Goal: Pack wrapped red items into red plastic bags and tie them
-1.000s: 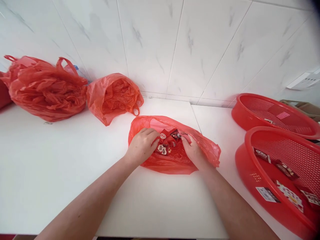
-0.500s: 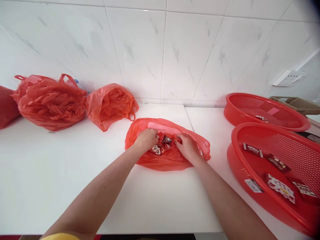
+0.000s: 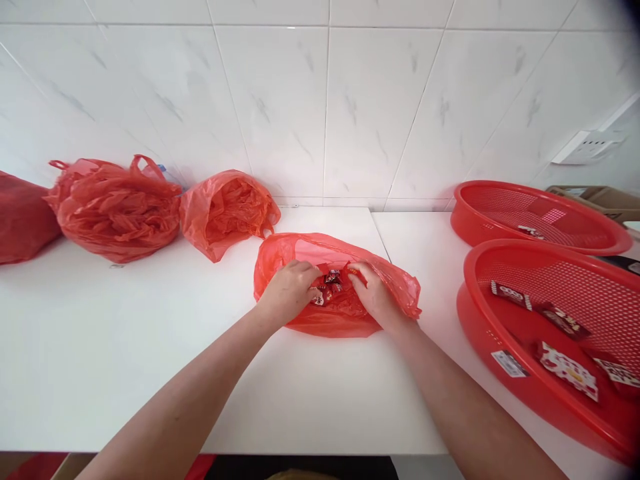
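A red plastic bag (image 3: 345, 323) lies spread on the white table with its mouth open. Inside it are small wrapped snack packets (image 3: 319, 297) in dark red and white. My left hand (image 3: 290, 292) reaches in from the left, fingers pinched at the red end of a small dark snack packet (image 3: 333, 277). At that packet's other red end, my right hand (image 3: 376, 295) closes thumb and fingers. The bag's right side drapes against my right wrist. My fingertips partly cover the packet ends.
Crumpled red bags (image 3: 117, 210) and a smaller red bag (image 3: 230, 210) sit along the tiled wall at left. Two red mesh baskets stand at right; the nearer basket (image 3: 470, 317) holds several snack packets (image 3: 570, 370). A wall socket (image 3: 587, 147) is above the far basket (image 3: 470, 223).
My left hand has shifted slightly left and turned, covering more of the packets. My right hand stays at the packet's right end. The whole view has tilted a little.
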`<state>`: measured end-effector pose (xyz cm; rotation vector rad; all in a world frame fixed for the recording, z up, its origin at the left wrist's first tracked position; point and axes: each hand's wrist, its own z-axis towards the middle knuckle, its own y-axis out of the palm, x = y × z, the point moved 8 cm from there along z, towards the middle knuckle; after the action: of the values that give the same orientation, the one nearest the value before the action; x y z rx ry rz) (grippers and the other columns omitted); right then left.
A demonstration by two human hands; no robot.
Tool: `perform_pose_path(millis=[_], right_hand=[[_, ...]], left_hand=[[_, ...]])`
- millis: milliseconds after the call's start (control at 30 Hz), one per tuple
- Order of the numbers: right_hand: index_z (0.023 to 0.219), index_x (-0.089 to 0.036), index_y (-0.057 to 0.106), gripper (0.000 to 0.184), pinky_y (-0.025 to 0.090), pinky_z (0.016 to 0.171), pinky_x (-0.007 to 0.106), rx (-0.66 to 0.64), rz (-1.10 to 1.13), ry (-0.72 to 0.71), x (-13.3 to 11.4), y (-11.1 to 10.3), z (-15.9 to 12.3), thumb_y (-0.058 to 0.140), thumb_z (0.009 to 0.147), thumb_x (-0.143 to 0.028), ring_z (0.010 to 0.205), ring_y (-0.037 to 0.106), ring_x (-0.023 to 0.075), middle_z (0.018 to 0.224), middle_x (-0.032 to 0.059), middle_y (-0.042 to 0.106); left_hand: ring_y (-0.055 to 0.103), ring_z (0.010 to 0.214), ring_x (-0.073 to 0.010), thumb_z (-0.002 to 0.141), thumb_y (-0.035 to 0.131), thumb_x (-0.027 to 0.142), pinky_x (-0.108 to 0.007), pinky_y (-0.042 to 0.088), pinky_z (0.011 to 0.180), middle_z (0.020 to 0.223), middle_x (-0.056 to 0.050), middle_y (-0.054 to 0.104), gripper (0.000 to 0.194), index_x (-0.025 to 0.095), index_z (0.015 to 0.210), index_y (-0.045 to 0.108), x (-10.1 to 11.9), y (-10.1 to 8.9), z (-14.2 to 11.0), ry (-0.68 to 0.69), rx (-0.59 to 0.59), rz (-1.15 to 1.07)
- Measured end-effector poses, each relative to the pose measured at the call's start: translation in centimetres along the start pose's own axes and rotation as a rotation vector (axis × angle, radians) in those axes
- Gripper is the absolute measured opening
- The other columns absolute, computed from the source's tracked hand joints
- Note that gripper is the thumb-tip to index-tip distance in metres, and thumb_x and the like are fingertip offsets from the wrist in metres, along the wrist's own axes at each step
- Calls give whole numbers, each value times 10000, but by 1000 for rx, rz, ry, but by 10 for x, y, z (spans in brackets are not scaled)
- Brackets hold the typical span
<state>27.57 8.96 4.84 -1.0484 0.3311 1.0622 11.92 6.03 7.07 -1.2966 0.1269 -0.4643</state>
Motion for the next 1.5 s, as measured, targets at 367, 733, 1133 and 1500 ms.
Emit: perform_pose_path(millis=[367,733,1133,1500], right_hand=[[910,-211,685,158,453,831,431,-271,-348,-236,-35,55,-15,679,757,-251,917,500,246,983,73,582],[946,-220,604,196,471,855,394,-107,-97,-207,-43,33,-15,555,776,-133,949,569,215,982,55,636],[911,-221,550,90,493,833,349,104,119,68,-15,0,-9,502,872,-286,897,596,178,941,32,627],[1022,-252,648,222,496,902,391,-44,-212,-307,-58,9,-14,470,899,-201,1030,589,207,1087,65,626]], left_hand=[[569,876,-212,844,500,157,-325,480,735,982,-65,645,200,195,986,636,-30,8,-31,-139,87,-16],[590,928,-210,899,451,208,-369,468,848,1025,-69,674,241,188,1098,585,-35,0,-40,-117,254,-70],[524,1065,-251,833,552,198,-419,438,884,1207,-60,605,329,248,1158,565,-16,5,-37,-75,172,19],[591,883,-276,741,643,289,-372,484,730,961,-121,630,382,144,1091,594,-47,-4,-61,-378,35,92]])
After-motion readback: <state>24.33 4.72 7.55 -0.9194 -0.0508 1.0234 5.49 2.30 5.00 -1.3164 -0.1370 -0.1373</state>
